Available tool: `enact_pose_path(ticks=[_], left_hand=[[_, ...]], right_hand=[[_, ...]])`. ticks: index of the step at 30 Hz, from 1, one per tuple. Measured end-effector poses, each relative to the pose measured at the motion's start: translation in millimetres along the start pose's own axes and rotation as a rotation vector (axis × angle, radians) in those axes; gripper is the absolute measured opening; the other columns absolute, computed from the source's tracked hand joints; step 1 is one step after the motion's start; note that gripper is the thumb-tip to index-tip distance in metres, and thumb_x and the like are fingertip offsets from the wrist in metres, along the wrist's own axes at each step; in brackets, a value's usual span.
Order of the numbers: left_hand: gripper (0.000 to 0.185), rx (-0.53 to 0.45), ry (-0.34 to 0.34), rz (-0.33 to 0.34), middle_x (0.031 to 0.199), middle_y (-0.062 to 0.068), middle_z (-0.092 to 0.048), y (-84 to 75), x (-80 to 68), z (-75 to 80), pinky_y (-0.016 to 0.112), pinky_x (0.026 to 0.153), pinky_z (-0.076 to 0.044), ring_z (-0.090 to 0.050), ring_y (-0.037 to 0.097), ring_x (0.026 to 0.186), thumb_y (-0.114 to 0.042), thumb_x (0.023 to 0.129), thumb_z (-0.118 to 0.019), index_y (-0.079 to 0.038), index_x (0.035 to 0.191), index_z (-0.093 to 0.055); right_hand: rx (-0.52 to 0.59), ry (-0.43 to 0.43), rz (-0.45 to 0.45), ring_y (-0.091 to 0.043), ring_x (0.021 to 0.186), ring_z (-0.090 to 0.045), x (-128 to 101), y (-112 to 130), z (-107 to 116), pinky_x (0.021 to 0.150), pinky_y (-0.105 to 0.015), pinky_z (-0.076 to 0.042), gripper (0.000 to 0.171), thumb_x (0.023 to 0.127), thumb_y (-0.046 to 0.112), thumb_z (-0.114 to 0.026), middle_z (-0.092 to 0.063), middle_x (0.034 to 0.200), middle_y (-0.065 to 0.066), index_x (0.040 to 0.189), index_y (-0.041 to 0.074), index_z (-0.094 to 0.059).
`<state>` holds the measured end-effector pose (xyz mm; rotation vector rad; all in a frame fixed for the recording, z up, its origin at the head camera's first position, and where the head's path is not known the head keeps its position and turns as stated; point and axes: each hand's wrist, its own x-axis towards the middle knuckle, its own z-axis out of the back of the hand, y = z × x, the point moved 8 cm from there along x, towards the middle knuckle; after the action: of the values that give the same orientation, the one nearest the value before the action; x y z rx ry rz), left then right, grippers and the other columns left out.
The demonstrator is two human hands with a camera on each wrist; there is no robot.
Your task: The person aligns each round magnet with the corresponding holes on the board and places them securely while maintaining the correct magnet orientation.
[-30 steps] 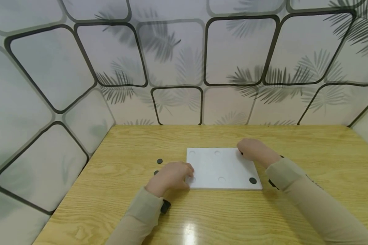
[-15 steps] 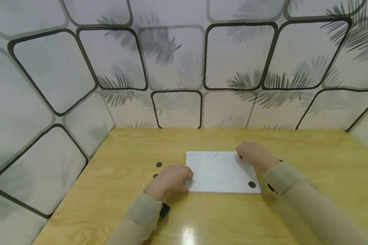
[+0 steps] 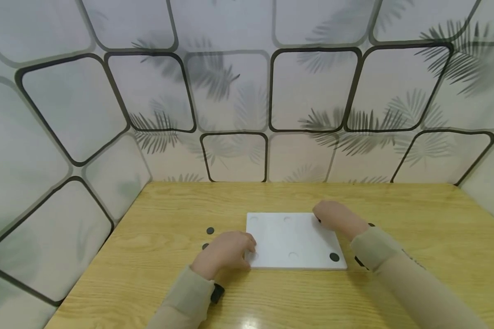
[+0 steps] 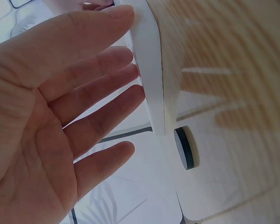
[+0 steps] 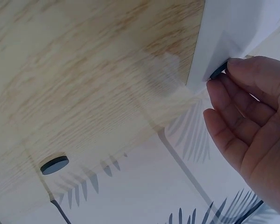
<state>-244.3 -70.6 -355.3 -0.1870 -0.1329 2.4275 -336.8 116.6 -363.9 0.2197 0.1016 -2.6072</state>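
A white rectangular board [image 3: 277,240] with shallow round recesses lies on the wooden table. My left hand [image 3: 225,252] is at the board's left edge; in the left wrist view its fingers extend loosely, fingertips right at the edge [image 4: 151,79]. At the far right corner, my right hand [image 3: 338,217] pinches a small black disc [image 5: 219,70] between thumb and fingers, close against the board's surface. Another black disc [image 3: 334,257] sits in the near right recess. The visible recesses elsewhere on the board hold nothing.
Left of the board, two black discs lie on the table: one farther back [image 3: 210,230], one nearer [image 3: 205,246] and partly hidden by my left hand. In the right wrist view a disc [image 5: 55,164] lies on the wood. A patterned wall [image 3: 238,155] stands behind the table.
The head view has tilted up slightly, so the whole scene sits lower. Both hands keep their places at the board, and the discs have not moved.
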Motion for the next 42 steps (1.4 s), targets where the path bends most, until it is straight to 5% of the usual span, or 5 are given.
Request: enact_pose_path(ticks=[13, 25, 42], left_hand=[[0.03, -0.004, -0.003, -0.012, 0.107, -0.004, -0.059, 0.5, 1.4, -2.1, 0.025, 0.079, -0.044, -0.055, 0.012, 0.096, -0.023, 0.069, -0.074, -0.012, 0.097, -0.069], [0.027, -0.025, -0.028, -0.019, 0.107, -0.003, -0.06, 3.9, 2.9, -0.7, 0.026, 0.076, -0.045, -0.056, 0.013, 0.095, -0.022, 0.07, -0.073, -0.013, 0.095, -0.069], [0.029, -0.023, 0.004, -0.007, 0.109, -0.002, -0.059, 0.9, 2.2, -0.6, 0.026, 0.078, -0.044, -0.055, 0.014, 0.096, -0.022, 0.07, -0.074, -0.013, 0.097, -0.068]], right_hand=[[-0.011, 0.008, -0.007, -0.017, 0.057, -0.039, 0.4, 0.7, -0.4, 0.054, -0.03, -0.036, 0.019, 0.085, -0.004, -0.048, -0.045, 0.064, -0.003, 0.07, 0.007, -0.051], [0.005, -0.069, 0.075, -0.015, 0.056, -0.031, -0.5, 1.7, 9.3, 0.053, -0.028, -0.029, 0.025, 0.083, -0.007, -0.05, -0.041, 0.06, -0.002, 0.064, 0.01, -0.045], [0.002, -0.04, 0.043, -0.015, 0.056, -0.033, -2.0, -0.9, 6.3, 0.053, -0.027, -0.03, 0.025, 0.084, -0.004, -0.052, -0.042, 0.061, -0.002, 0.064, 0.01, -0.044]])
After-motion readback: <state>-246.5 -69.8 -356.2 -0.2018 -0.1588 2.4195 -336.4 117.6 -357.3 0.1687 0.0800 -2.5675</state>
